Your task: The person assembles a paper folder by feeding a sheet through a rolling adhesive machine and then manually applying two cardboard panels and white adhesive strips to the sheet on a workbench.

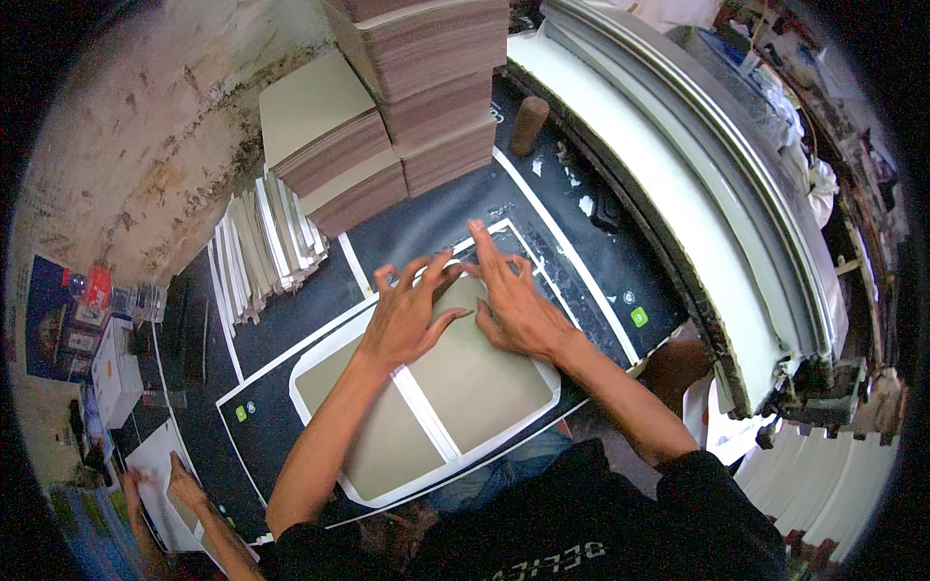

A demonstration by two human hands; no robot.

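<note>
Two grey boards, the right one (494, 387) and the left one (392, 447), lie side by side on a white paper sheet (363, 501) whose border shows around them. A white strip (426, 412) runs between the boards. Over the far edge of this cover, my left hand (412, 315) has bent fingers at the white paper border, its thumb held apart above the boards. My right hand (518, 305) lies beside it at the far right corner, index finger stretched out and thumb apart. The border under the fingers is partly hidden and looks raised.
Tall stacks of grey boards (436, 126) stand at the back. Left of them leans a row of white and grey strips (266, 242). A brown cylinder (528, 126) stands near the large white-and-grey machine (668, 194). Another person's hand (184, 484) works on white paper at lower left.
</note>
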